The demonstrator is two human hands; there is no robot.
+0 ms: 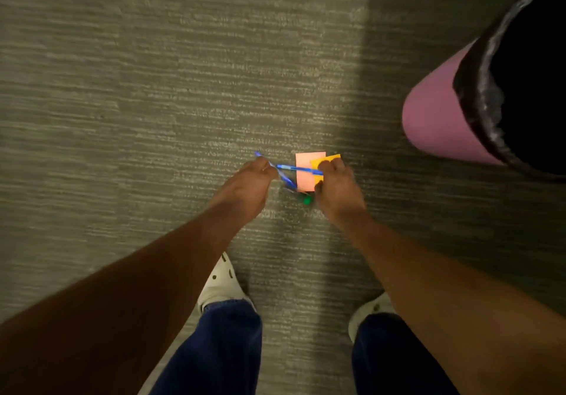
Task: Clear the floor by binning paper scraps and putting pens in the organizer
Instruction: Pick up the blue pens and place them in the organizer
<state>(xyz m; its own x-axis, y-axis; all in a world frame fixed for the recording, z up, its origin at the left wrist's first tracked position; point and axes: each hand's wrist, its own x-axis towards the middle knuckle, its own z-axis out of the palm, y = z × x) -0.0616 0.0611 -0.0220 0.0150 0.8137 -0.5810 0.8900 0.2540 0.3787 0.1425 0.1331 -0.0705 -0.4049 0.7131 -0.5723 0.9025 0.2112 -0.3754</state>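
On the grey carpet (122, 88) lie a pink paper scrap (304, 177) and a yellow paper scrap (329, 159) that overlaps its right edge. My left hand (249, 184) is closed around blue pens; one blue pen (260, 156) sticks out beyond the fingers, and a second blue pen (295, 168) runs across the pink scrap to my right hand. My right hand (335, 186) pinches the yellow scrap, its fingers touching that pen's end. A green-capped pen (304, 200) lies on the carpet between both hands.
A pink bin (435, 119) with a black liner stands at the right, its mouth open toward me. My two white shoes (220, 281) and blue trouser legs are below the hands. Carpet stretches to the left and far side.
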